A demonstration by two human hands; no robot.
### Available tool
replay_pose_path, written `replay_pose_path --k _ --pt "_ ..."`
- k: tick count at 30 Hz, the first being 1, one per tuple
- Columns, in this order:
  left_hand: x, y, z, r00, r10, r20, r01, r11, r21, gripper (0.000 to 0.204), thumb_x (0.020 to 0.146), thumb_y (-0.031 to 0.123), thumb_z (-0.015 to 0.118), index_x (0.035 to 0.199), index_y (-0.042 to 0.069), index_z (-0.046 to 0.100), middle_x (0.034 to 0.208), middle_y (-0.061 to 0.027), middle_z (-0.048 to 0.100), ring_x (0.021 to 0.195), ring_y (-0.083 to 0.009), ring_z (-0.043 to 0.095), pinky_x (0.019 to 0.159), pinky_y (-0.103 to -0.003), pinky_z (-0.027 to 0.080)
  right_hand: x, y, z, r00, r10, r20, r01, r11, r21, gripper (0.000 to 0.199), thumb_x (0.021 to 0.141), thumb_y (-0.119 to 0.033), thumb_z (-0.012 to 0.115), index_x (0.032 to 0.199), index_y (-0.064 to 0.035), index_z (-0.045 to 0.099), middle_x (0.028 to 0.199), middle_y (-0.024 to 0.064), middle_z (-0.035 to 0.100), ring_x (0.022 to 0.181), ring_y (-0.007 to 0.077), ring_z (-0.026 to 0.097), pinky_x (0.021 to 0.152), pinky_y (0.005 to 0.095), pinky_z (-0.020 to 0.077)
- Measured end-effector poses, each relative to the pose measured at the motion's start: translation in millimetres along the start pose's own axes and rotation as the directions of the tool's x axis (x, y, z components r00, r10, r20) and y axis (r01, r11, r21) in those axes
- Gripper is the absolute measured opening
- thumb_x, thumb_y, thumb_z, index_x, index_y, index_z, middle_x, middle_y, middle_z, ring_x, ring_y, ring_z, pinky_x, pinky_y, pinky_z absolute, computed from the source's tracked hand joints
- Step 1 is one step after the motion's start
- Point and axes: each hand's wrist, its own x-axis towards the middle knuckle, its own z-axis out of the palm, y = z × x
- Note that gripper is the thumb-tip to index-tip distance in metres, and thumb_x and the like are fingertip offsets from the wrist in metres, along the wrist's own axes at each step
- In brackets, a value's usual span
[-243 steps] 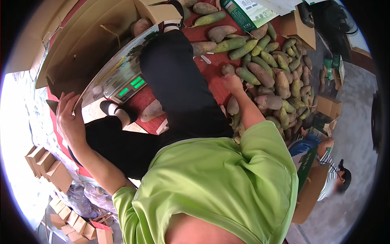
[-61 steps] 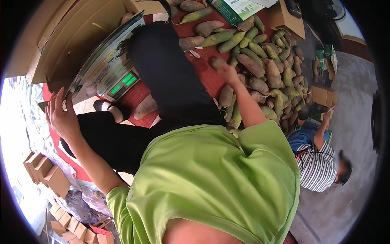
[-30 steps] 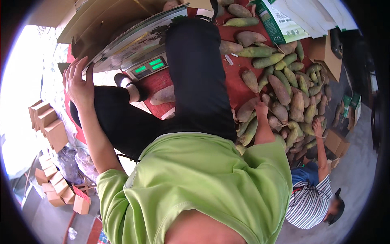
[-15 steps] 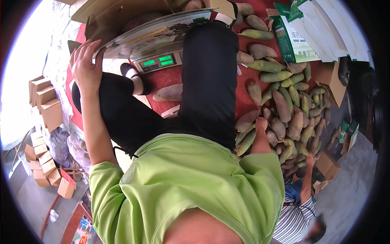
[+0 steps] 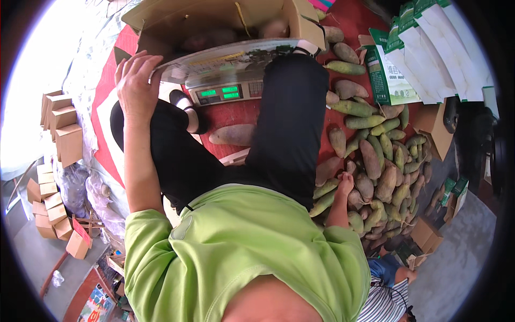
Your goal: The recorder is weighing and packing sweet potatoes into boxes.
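Observation:
At the upper left, my left hand (image 5: pixel 138 86) curls its fingers over the edge of a printed flap on a cardboard box (image 5: pixel 214 24). Several radishes, partly in shadow, lie inside this box. Beneath the flap, a scale (image 5: pixel 228 93) shows lit green figures. My right hand (image 5: pixel 345 186), small in view, rests at the near left side of a big pile of green and purplish radishes (image 5: pixel 383 188). Its fingers are curled, and what they hold, if anything, is hidden. Just left of it lies a blurred purplish radish (image 5: pixel 326 172).
One long radish (image 5: pixel 232 134) lies on the red mat between my legs. Green-and-white cartons (image 5: pixel 434 59) stack up at the upper right, with an open brown box (image 5: pixel 433 129) below. Small brown boxes (image 5: pixel 70 142) stand at the left. Another person in a striped shirt (image 5: pixel 383 305) is at lower right.
The view has shifted, so the box, scale and pile sit lower. My left hand stays on the flap. The purplish radish beside my right hand has blurred. The other person's arm has drawn back from the pile.

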Motion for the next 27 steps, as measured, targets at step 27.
replay_pose_path --k 27 --pt "-5 -5 -1 0.997 0.076 -0.005 -0.075 0.973 -0.217 0.01 0.079 0.012 0.065 0.086 0.012 0.071 0.089 -0.0013 0.067 0.104 -0.0222 0.061 0.099 -0.041 0.041 -179 -553 250 0.199 -0.958 0.208 0.194 0.247 0.95 0.012 0.092 -0.008 0.05 0.092 0.0041 0.05 0.068 0.002 0.036 0.073 0.0222 0.039 0.103 0.0529 0.0289"
